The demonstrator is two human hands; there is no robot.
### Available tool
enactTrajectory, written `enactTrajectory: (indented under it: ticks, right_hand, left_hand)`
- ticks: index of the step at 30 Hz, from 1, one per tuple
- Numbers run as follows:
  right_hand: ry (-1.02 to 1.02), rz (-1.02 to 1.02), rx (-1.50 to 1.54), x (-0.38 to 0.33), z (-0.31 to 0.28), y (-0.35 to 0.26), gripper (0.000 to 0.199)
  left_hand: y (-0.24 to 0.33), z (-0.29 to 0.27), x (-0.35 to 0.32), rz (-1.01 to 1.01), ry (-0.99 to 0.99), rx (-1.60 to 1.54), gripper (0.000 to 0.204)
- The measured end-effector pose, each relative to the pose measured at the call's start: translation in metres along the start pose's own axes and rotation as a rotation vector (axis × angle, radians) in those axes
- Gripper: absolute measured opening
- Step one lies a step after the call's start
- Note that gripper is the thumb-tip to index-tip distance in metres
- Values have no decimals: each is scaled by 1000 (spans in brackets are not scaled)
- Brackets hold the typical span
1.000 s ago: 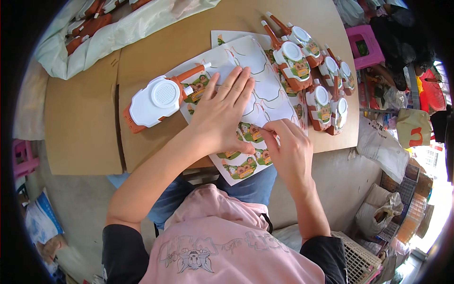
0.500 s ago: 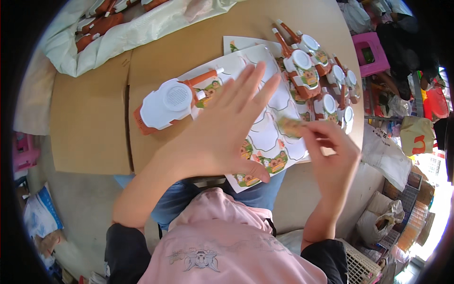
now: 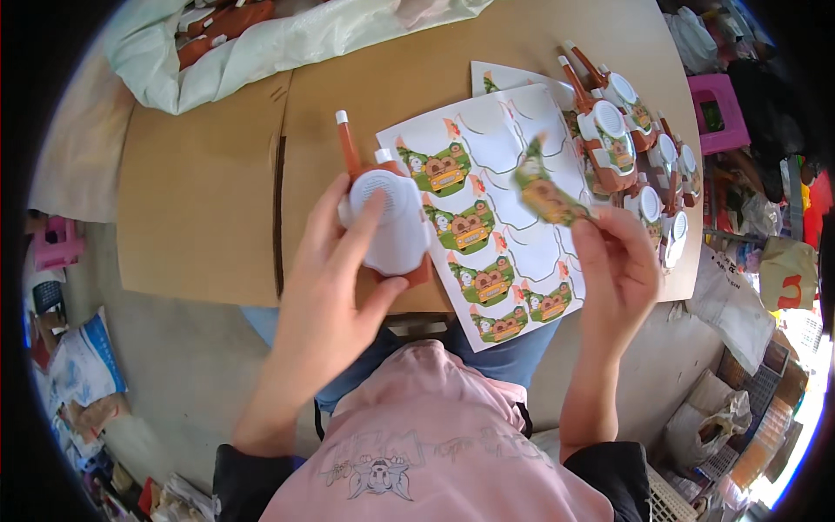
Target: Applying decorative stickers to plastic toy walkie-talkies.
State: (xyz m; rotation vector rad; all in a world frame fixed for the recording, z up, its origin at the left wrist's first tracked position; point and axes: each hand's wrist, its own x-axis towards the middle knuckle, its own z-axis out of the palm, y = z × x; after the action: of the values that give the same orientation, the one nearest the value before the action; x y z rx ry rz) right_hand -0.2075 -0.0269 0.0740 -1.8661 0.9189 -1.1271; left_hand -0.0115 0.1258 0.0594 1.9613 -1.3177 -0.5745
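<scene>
My left hand (image 3: 335, 287) is closed round a brown and white toy walkie-talkie (image 3: 394, 230) on the cardboard. One finger lies over its round speaker grille, and the antenna points away from me. Between thumb and fingertips my right hand (image 3: 617, 270) pinches a peeled sticker (image 3: 550, 193) with a green, yellow and brown cartoon print. It hangs in the air, slightly blurred, above the sticker sheet (image 3: 532, 254). Printed stickers remain down the sheet's left side and near edge; bare white outlines fill much of the rest.
Several toy walkie-talkies with stickers (image 3: 606, 139) stand close together on the right of the cardboard tabletop (image 3: 204, 200). A second sheet (image 3: 504, 74) lies partly under the first. At the far left, a white plastic bag (image 3: 287, 56) holds more brown toy parts.
My left hand has left the sheet and taken hold of the walkie-talkie, which now stands more upright and further right in view. The sticker in my right hand is lifted and turned.
</scene>
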Motion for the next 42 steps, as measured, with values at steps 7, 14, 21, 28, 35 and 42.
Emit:
enactTrajectory:
  ticks: [7,14,21,28,35,42]
  right_hand:
    - [-294,567,456,-8,34,-3,15]
    - [-568,682,384,2,43,-4,14]
    - [-657,627,244,13,48,-7,14]
    - [-659,320,8,5,55,-10,12]
    - [-633,14,3,3,61,4,11]
    - [-596,182,103,1,66,7,9]
  left_hand:
    - [-5,-2,-3,95,269,136,50]
    - [-9,-16,-2,-149,163,-463,15]
    - [-9,-9,-1,-191,213,-529,6]
    - [-14,4,-9,-221,257,-488,6]
    - [-17,6,-7,-213,259,-421,6]
    - [-19,9,-2,-236,241,-493,8]
